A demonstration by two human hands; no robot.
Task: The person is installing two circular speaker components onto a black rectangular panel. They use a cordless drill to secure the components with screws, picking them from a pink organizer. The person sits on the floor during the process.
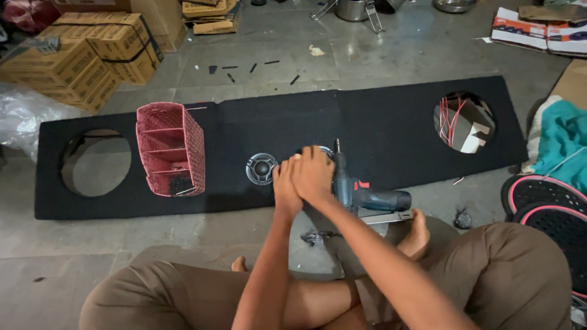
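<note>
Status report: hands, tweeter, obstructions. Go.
Both hands pressed over a tweeter on the black board. Second tweeter bare beside them. Drill lying by the right wrist.

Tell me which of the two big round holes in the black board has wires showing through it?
The hole at the board's right end: red and white wires show inside it. The left hole shows only bare grey floor. Both lie well away from the hands.
</note>
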